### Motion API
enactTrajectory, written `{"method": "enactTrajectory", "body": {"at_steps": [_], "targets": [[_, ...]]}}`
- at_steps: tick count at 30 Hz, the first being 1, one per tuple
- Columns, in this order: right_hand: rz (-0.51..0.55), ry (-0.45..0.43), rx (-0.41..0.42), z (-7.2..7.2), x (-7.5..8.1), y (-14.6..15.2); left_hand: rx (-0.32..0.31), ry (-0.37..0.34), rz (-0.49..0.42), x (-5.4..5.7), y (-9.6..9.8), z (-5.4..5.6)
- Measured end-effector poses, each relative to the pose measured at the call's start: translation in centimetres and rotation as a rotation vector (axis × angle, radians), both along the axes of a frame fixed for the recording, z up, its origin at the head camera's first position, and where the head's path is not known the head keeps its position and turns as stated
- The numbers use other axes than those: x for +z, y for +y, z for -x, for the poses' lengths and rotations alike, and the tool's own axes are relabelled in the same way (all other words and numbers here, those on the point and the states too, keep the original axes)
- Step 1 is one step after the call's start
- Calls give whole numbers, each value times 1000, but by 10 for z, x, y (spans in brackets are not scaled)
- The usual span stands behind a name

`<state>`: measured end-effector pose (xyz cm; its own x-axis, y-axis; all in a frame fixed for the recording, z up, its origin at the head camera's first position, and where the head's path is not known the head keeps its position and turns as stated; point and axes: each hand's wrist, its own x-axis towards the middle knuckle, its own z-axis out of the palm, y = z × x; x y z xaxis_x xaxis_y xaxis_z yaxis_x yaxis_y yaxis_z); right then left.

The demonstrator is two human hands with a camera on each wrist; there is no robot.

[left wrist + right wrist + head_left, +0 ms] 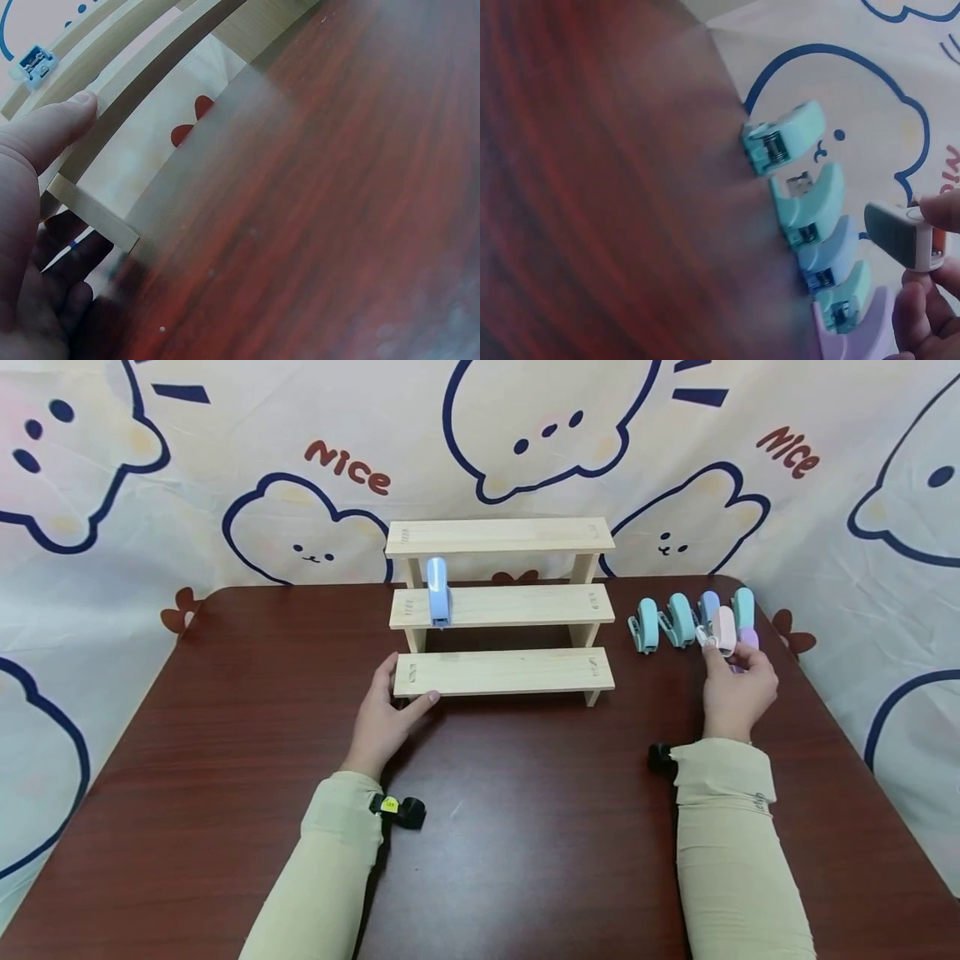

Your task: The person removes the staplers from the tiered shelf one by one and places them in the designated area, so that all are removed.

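My left hand [381, 720] grips the left end of the bottom step of a three-tier wooden shelf [504, 672]. Its thumb lies along the front edge, with the fingers around the end. A light blue stapler [438, 593] stands on the middle step near the left. Over on the right, my right hand [738, 695] pinches a pale pinkish-white stapler [904, 234] between thumb and fingers. This stapler is raised close over a group of others: teal staplers [681, 620], a blue stapler [832, 255] and a purple stapler [862, 330], the last partly hidden by the hand.
The dark brown table [517, 827] carries everything. Behind it hangs a light cloth [300, 410] printed with cartoon animals, close to the shelf's back. The staplers sit near the table's right edge.
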<state>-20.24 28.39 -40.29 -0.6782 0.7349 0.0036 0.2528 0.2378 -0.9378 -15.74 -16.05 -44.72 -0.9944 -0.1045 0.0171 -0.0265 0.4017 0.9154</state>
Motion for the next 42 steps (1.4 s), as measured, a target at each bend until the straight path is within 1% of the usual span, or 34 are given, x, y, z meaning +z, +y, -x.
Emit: {"method": "enactTrajectory", "body": {"at_steps": [2, 6, 13, 16, 19, 22, 26, 30, 36, 42], "targets": [[1, -20, -6, 1, -3, 0, 4, 6, 2, 0, 0, 0], [23, -28, -8, 1, -10, 0, 5, 9, 3, 0, -1, 0], [145, 48, -32, 1, -20, 0, 4, 7, -7, 0, -1, 1], [141, 47, -41, 1, -20, 1, 5, 7, -3, 0, -2, 2], [100, 14, -37, 1, -21, 2, 8, 5, 11, 1, -2, 2], [46, -49, -21, 0, -20, 3, 12, 6, 15, 0, -2, 2], [-6, -130, 17, -1, -19, 6, 11, 6, 13, 0, -2, 2], [-42, -182, 50, -2, -18, 8, 6, 3, 9, 1, -2, 2], [-57, -215, 66, -5, -18, 8, 5, 7, 5, 1, -1, 2], [-31, -234, 81, -6, -19, 9, 4, -14, 16, 0, 0, 1]]}}
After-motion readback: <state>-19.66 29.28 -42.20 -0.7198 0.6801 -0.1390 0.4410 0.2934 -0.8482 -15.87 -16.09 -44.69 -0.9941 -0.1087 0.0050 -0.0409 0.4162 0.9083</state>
